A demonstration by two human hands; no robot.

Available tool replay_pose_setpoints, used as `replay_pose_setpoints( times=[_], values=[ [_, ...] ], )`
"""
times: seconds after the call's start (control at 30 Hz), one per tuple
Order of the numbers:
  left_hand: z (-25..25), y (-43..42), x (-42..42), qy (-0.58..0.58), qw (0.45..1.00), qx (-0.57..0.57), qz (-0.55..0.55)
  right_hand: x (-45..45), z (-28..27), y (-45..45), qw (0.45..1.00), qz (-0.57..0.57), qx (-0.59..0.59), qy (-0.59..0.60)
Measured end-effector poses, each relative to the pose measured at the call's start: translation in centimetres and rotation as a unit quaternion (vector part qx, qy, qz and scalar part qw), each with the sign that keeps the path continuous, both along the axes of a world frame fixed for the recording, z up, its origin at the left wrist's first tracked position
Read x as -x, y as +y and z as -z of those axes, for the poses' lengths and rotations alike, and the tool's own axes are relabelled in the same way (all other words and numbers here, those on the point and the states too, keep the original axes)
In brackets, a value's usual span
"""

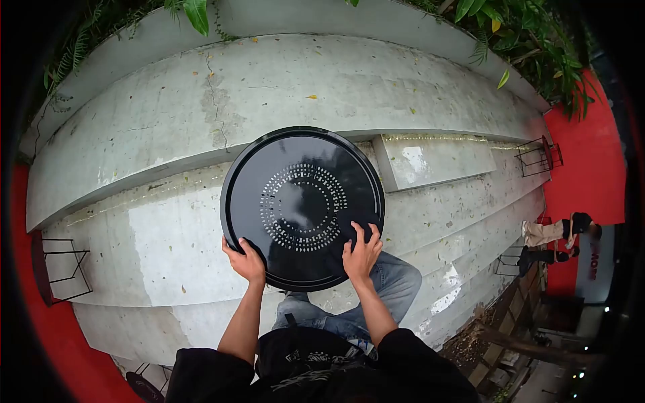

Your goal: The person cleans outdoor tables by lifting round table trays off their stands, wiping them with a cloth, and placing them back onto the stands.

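Note:
A large round black tray [302, 269] with a raised rim and a ring pattern of light marks lies in front of me, above my crossed legs in jeans. My left hand [246, 260] grips its lower left rim, thumb on top and the other fingers at the edge. Near the lower right, my right hand [363, 251] rests on the tray with its fingers spread and bent, touching a dark, matte patch that may be a cloth, too dark to make out.
Concrete steps [269, 87] surround me, with a raised block [437, 160] ahead to the right. Small round tables stand at far left [41, 269] and right [549, 153]. Two people [561, 232] are at the far right. Plants [531, 33] hang over the back wall.

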State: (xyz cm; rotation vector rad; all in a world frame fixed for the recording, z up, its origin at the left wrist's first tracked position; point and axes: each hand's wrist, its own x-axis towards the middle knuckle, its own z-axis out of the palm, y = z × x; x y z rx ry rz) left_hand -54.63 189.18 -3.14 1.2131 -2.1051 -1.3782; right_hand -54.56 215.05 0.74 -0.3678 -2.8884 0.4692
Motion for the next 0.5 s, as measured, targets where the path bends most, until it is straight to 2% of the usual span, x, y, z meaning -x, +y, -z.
replay_pose_setpoints(
  times=[0.1, 0.23, 0.33, 0.4, 0.5],
  values=[
    [-0.2, 2.4, 1.1, -0.024, 0.995, 0.099, 0.004, 3.0, 1.3, 1.2, 0.999, 0.038, 0.002, 0.024],
    [-1.2, 1.9, 2.1, -0.087, 0.995, 0.057, 0.004, 9.0, 2.2, 3.0, 0.998, 0.018, -0.008, 0.058],
    [-1.2, 2.4, 2.3, -0.092, 0.991, 0.097, 0.007, 14.3, 2.7, 3.1, 0.996, -0.001, -0.002, 0.084],
    [-1.1, 2.3, 2.4, -0.104, 0.991, 0.084, 0.006, 17.5, 3.0, 2.7, 0.995, -0.032, 0.003, 0.098],
    [-0.7, 2.3, 2.8, -0.101, 0.990, 0.097, -0.001, 20.8, 2.9, 1.8, 0.996, -0.054, 0.012, 0.072]
  ],
)
